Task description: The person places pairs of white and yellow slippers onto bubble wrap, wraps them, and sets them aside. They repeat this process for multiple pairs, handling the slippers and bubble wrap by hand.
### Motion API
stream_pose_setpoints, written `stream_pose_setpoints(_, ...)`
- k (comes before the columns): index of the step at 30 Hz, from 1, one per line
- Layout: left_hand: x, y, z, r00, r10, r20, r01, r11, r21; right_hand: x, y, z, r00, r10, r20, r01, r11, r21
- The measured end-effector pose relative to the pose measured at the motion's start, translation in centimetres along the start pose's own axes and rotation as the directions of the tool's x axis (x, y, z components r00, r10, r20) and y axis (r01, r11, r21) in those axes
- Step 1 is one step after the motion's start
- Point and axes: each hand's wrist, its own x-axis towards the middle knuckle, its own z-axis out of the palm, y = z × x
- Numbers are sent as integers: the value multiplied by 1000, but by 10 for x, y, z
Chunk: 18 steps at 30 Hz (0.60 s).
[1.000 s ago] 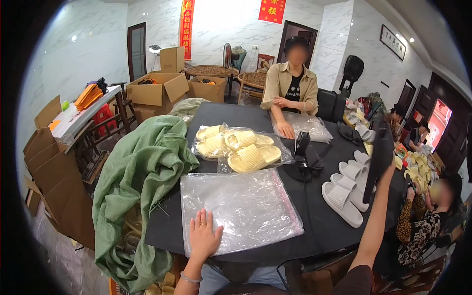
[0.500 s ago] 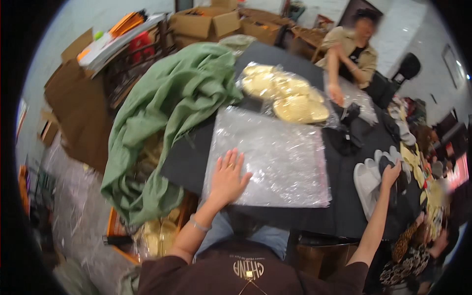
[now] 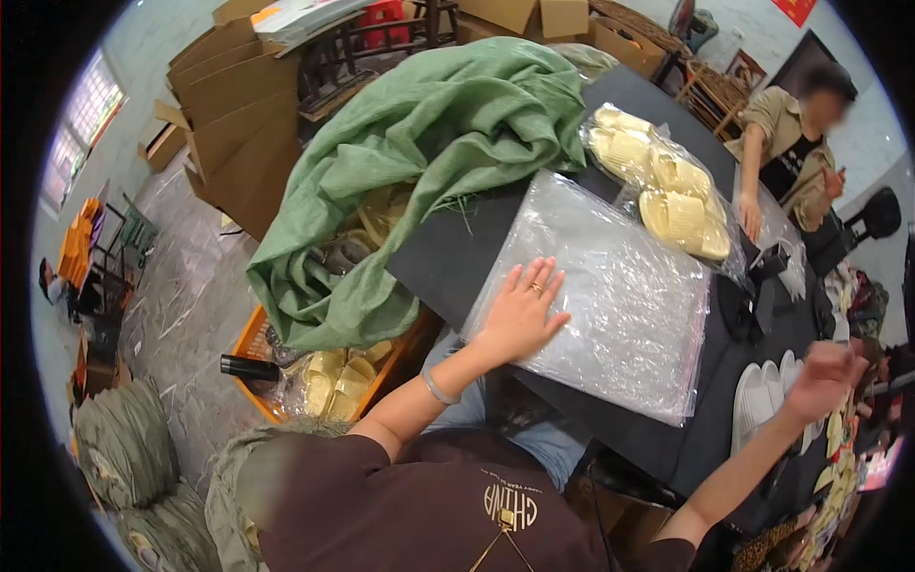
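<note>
My left hand (image 3: pixel 526 310) lies flat with fingers spread on a stack of clear plastic bags (image 3: pixel 610 315) on the black tabletop. Above the slippers at the right end of the table is my right hand (image 3: pixel 827 379), raised and smeared by motion, so its fingers cannot be read. White slide slippers (image 3: pixel 753 400) stand in a row below and beside it. Beyond the bags lie pale yellow slippers (image 3: pixel 681 214) wrapped in clear plastic.
Green woven cloth (image 3: pixel 429 153) drapes over the table's left side. Below it an orange crate (image 3: pixel 255 334) holds bagged yellow slippers. A co-worker (image 3: pixel 801 143) sits across the table, one hand near some plastic. Cardboard (image 3: pixel 238 143) leans at the far left; stuffed green sacks (image 3: pixel 129 443) stand on the floor.
The view has turned left, shifting the table rightward in the picture. My right hand has come up off the slippers it was touching. My left hand stays on the bags.
</note>
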Motion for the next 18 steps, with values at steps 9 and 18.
stream_pose_setpoints(9,-7,-1,2,999,-25,-25,25,999,-30,-60,257,106,847,530,-42,-69,31,-997)
stream_pose_setpoints(18,-3,6,5,1000,-3,6,3,1000,-4,-67,279,54,733,571,-368,-534,150,-832)
